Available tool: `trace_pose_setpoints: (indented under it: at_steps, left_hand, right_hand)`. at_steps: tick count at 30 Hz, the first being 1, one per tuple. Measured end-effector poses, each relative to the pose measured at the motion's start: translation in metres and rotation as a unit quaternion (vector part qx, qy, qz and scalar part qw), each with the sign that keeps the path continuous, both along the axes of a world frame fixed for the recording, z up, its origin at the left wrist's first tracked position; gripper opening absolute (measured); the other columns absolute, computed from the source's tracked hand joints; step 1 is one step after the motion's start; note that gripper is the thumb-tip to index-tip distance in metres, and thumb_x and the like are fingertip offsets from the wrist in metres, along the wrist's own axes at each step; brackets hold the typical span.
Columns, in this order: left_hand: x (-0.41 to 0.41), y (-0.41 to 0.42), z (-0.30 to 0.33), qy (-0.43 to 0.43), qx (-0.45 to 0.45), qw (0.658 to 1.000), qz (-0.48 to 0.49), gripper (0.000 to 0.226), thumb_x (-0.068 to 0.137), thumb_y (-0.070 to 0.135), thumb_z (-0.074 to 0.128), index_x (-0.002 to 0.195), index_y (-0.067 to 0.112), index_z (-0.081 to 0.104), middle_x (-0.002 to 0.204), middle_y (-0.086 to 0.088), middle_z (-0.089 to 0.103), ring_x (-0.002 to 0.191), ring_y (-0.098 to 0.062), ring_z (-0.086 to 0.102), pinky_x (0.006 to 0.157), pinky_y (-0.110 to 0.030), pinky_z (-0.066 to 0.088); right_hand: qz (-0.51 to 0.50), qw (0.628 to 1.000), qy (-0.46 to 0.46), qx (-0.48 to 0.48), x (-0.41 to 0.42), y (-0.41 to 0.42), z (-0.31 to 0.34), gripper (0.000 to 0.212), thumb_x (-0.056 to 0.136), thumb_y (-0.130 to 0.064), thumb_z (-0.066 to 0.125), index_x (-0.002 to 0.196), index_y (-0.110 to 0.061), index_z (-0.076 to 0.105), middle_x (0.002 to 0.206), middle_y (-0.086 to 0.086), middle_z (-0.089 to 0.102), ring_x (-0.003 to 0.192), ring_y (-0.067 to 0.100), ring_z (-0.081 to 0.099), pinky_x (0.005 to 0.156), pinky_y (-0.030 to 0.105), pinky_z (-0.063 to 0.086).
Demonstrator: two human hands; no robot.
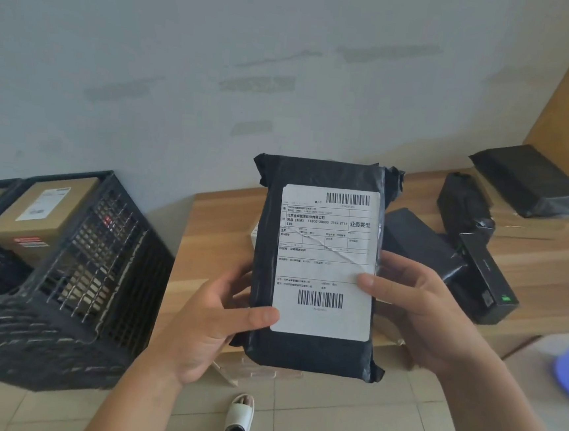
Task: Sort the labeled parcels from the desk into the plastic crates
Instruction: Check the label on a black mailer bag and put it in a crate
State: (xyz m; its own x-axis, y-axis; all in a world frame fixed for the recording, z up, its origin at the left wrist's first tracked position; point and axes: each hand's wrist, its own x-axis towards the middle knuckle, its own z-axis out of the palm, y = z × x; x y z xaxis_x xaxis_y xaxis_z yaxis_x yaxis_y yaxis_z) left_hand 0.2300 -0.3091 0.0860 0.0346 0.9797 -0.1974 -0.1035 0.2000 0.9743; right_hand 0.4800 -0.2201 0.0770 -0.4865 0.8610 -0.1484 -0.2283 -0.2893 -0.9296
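Pale wall and a wooden desk [531, 250] sit behind the black parcel [316, 269] you hold upright over the desk's near edge, its white label [325, 263] facing you. Your left hand [211, 326] and right hand [419, 309] both grip it, thumbs pressed on the label. You appear to be reading the label; next, pick the matching bin, probably the black crate [64, 282] left of the parcel, and carry it there.
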Motion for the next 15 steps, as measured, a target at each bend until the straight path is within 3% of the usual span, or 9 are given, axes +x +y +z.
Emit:
trace_pose_setpoints:
  at_steps: [8, 15]
  left_hand:
    - [-0.009, -0.032, -0.008, -0.013, -0.015, 0.999, 0.050, 0.069, 0.069, 0.009, 0.085, 0.133, 0.026, 0.063, 0.132, -0.003, 0.071, 0.117, -0.022, 0.071, 0.084, -0.028, 0.060]
    - [-0.015, -0.056, -0.015, -0.011, -0.022, 0.998, 0.064, 0.078, 0.066, 0.014, 0.087, 0.138, 0.026, 0.058, 0.134, -0.002, 0.070, 0.120, -0.026, 0.069, 0.088, -0.034, 0.061]
  right_hand:
    - [0.047, 0.999, -0.009, 0.002, -0.013, -0.007, -0.010, 0.047, 0.078, -0.014, 0.072, 0.124, -0.009, 0.073, 0.123, 0.012, 0.075, 0.113, 0.032, 0.073, 0.097, 0.042, 0.059]
    - [0.064, 0.998, -0.013, -0.004, -0.024, -0.024, -0.011, 0.043, 0.083, -0.009, 0.076, 0.125, -0.009, 0.072, 0.122, 0.009, 0.076, 0.112, 0.031, 0.073, 0.097, 0.046, 0.058]
